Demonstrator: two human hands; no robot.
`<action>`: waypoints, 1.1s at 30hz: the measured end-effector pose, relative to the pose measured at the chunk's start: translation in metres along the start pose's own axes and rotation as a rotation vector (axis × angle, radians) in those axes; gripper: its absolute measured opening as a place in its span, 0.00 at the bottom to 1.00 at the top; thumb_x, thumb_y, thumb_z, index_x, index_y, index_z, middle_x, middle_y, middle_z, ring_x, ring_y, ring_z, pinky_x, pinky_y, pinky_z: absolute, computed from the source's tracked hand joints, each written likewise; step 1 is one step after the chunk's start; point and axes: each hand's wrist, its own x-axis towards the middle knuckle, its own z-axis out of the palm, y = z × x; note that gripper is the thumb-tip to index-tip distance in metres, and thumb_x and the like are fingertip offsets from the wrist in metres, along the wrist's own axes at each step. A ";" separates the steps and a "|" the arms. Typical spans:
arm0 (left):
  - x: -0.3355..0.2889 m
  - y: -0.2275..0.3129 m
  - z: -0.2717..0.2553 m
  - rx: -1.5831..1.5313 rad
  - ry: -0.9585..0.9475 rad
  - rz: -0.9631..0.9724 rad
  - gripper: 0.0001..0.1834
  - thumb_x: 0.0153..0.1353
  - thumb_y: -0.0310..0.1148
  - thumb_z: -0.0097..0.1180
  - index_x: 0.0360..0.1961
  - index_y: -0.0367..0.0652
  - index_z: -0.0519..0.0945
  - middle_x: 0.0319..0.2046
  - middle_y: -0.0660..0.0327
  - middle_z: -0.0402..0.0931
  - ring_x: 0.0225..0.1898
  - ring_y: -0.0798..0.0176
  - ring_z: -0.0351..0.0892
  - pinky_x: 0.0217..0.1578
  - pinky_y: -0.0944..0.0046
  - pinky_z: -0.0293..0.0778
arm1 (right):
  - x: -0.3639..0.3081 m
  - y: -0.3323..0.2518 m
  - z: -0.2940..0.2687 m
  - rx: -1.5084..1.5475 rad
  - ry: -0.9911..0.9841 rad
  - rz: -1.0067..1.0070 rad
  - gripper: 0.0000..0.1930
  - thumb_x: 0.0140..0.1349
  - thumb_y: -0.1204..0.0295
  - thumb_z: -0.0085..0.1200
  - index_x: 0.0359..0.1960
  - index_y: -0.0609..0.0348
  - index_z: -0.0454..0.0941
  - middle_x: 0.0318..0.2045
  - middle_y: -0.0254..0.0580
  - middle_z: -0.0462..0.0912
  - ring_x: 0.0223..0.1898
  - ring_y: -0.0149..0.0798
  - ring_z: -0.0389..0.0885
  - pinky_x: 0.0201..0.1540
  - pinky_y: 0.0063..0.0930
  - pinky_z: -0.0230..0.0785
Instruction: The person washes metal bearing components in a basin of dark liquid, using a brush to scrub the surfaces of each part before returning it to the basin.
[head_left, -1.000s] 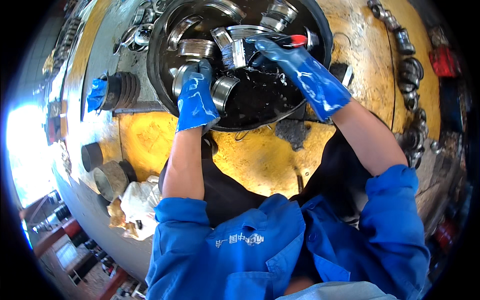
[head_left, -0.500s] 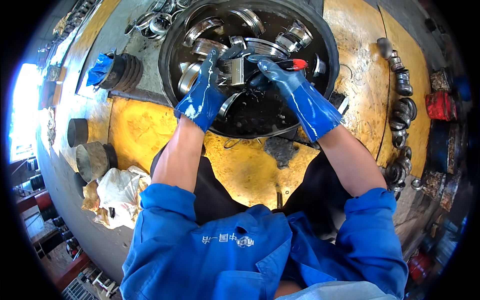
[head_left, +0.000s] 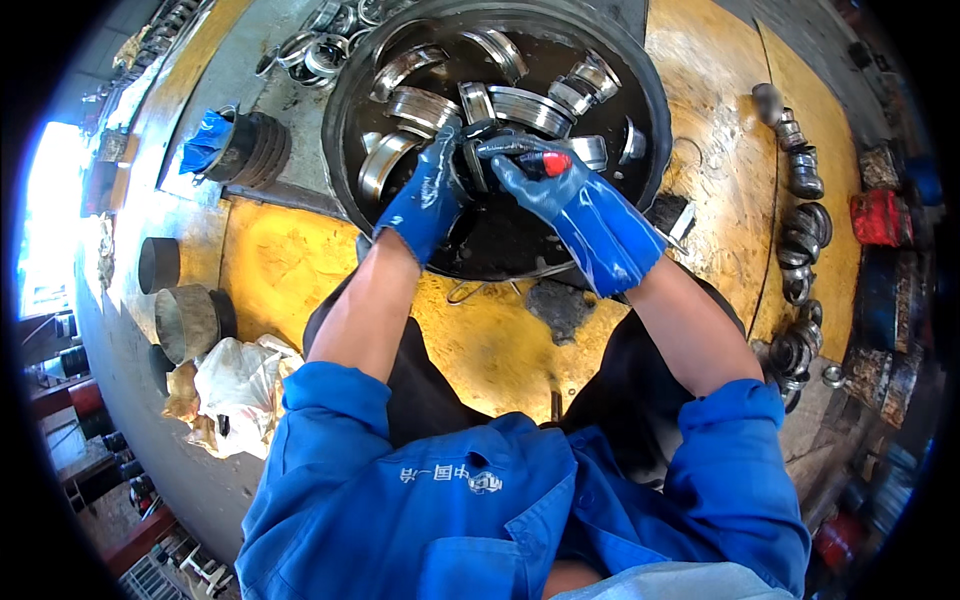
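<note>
Both my hands wear wet blue rubber gloves over a round dark basin (head_left: pixel 332 150) of dark liquid. In my right hand (head_left: pixel 568 195) is a paintbrush with a red handle end (head_left: pixel 556 163); its bristles are hidden. My left hand (head_left: pixel 430 200) has its fingers closed around something largely covered by the glove. A narrow shiny metal strip (head_left: pixel 476 166) shows between the hands; whether it is the brush's ferrule or a part cannot be told. Several metal rings stand in the liquid beyond, among them a wide ring (head_left: pixel 530 110) and one left of my left hand (head_left: pixel 384 165).
More metal rings (head_left: pixel 325 55) lie behind the basin at left. A dark ribbed cylinder with a blue bag (head_left: pixel 245 145) stands left, above short pipe pieces (head_left: pixel 185 322) and a white plastic bag (head_left: pixel 235 390). Rows of rings (head_left: pixel 803 235) and a red object (head_left: pixel 876 216) line the right side.
My right hand has moved slightly left and down, and the brush has turned so its red end sits closer to the glove. My left hand has shifted a little right and down.
</note>
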 end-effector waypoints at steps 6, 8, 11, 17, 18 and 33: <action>-0.014 -0.005 0.001 -0.027 -0.037 0.007 0.25 0.75 0.54 0.42 0.53 0.49 0.82 0.44 0.57 0.85 0.47 0.57 0.82 0.50 0.56 0.76 | -0.006 -0.001 0.024 0.096 0.106 -0.317 0.14 0.59 0.79 0.66 0.48 0.56 0.86 0.41 0.45 0.89 0.42 0.40 0.88 0.47 0.29 0.79; -0.001 0.003 0.012 0.024 -0.040 -0.047 0.26 0.75 0.58 0.43 0.48 0.50 0.84 0.39 0.63 0.84 0.39 0.65 0.82 0.43 0.62 0.77 | -0.008 -0.001 0.011 -0.048 0.094 -0.363 0.15 0.58 0.77 0.67 0.47 0.56 0.86 0.40 0.46 0.89 0.38 0.44 0.89 0.44 0.32 0.80; 0.050 -0.026 -0.025 0.015 -0.060 0.107 0.23 0.75 0.51 0.47 0.46 0.43 0.84 0.34 0.61 0.84 0.32 0.63 0.82 0.36 0.63 0.78 | -0.013 -0.036 0.006 -0.358 0.067 -0.584 0.18 0.54 0.75 0.70 0.48 0.55 0.85 0.39 0.46 0.89 0.37 0.49 0.88 0.41 0.36 0.80; 0.057 -0.047 -0.017 -0.011 -0.091 0.149 0.19 0.77 0.43 0.47 0.48 0.38 0.83 0.34 0.52 0.85 0.30 0.59 0.84 0.32 0.62 0.81 | -0.031 -0.033 0.006 -0.388 0.061 -0.587 0.16 0.52 0.77 0.70 0.45 0.56 0.86 0.38 0.47 0.89 0.38 0.47 0.89 0.41 0.36 0.82; 0.058 -0.050 -0.016 -0.053 -0.111 0.159 0.19 0.77 0.43 0.47 0.48 0.38 0.82 0.34 0.51 0.85 0.30 0.59 0.85 0.32 0.61 0.81 | -0.033 -0.034 0.005 -0.360 0.073 -0.560 0.16 0.52 0.78 0.70 0.44 0.56 0.86 0.38 0.47 0.89 0.38 0.48 0.89 0.41 0.36 0.82; 0.064 -0.082 0.001 0.725 -0.005 0.574 0.21 0.69 0.47 0.58 0.39 0.36 0.86 0.30 0.46 0.85 0.31 0.52 0.84 0.38 0.53 0.78 | -0.052 0.028 -0.023 -0.143 0.150 -0.225 0.12 0.62 0.79 0.63 0.48 0.61 0.85 0.46 0.42 0.87 0.48 0.38 0.85 0.55 0.29 0.76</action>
